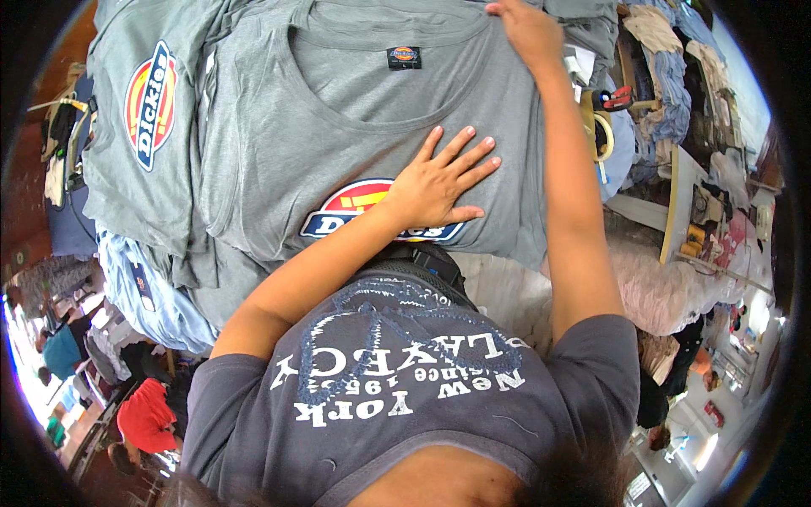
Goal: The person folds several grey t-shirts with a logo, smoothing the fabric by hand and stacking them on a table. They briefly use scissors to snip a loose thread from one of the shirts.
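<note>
A grey T-shirt (262, 144) lies spread out in front of me. It has a wide round neckline, a small black neck label (404, 57) and a red, yellow and blue chest print (355, 196). Flat on its chest rests my left hand (443, 177), fingers spread, partly covering the print. My right arm stretches to the shirt's far right shoulder, where my right hand (532, 35) pinches the cloth at the upper edge; part of that grip is cut off by the frame. Beside it on the left lies another grey T-shirt (182, 84) with the same kind of print.
Folded light blue garments (156, 291) hang below the pile at left. To the right are a yellow tape roll (603, 138), a red-and-black tool (615, 99), and heaps of blue and beige clothing (672, 93). A person in red (148, 414) is at the lower left.
</note>
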Tool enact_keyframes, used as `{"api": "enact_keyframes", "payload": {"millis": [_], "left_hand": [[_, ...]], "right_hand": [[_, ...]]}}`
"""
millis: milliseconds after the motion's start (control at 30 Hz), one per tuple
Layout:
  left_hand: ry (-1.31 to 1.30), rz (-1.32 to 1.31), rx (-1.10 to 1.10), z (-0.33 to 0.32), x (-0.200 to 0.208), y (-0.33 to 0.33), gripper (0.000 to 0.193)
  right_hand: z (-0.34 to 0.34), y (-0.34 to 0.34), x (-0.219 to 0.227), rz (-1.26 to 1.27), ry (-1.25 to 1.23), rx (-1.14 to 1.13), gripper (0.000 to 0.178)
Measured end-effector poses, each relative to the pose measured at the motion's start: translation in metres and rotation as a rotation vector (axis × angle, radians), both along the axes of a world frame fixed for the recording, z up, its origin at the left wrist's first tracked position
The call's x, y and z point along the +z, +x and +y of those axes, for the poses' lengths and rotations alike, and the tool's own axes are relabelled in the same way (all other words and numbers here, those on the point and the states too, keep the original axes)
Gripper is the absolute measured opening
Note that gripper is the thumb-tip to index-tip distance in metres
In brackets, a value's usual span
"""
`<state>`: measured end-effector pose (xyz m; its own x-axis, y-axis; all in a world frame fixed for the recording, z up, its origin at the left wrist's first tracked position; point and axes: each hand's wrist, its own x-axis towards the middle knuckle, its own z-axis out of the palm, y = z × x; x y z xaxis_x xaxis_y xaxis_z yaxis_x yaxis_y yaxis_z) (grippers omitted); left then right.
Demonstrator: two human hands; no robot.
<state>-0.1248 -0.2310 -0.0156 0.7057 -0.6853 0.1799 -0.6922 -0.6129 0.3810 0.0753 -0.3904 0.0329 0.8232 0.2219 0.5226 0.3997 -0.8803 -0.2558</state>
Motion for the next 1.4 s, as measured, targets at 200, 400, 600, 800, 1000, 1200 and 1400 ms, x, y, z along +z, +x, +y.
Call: {"api": "enact_keyframes", "payload": {"millis": [200, 400, 600, 800, 1000, 1200, 1400], "left_hand": [[0.018, -0.048, 0.019, -0.002, -0.002, 0.002, 0.068], [-0.517, 0.007, -0.067, 0.021, 0.017, 0.042, 0.040], [0.019, -0.635, 0.919, 0.173, 0.034, 0.118, 0.024], [0.015, -0.280, 0.781, 0.175, 0.056, 0.139, 0.031], [0.295, -0.447, 0.648, 0.230, 0.034, 0.170, 0.033], [0.182, -0.355, 0.682, 0.217, 0.028, 0.171, 0.038], [-0.034, -0.067, 0.674, 0.231, 0.031, 0.174, 0.041]], "right_hand": [[-0.002, 0.011, -0.033, 0.065, -0.132, -0.030, 0.030], [-0.019, -0.002, -0.026, 0.022, -0.168, 0.068, 0.030], [0.006, -0.062, 0.000, -0.284, -0.166, -0.113, 0.028], [-0.007, -0.036, -0.058, -0.263, -0.066, -0.306, 0.024], [-0.004, -0.025, -0.062, -0.149, -0.126, -0.283, 0.025], [-0.011, -0.024, -0.068, -0.138, -0.082, -0.312, 0.024], [-0.019, -0.019, -0.064, -0.080, 0.056, -0.195, 0.027]]}}
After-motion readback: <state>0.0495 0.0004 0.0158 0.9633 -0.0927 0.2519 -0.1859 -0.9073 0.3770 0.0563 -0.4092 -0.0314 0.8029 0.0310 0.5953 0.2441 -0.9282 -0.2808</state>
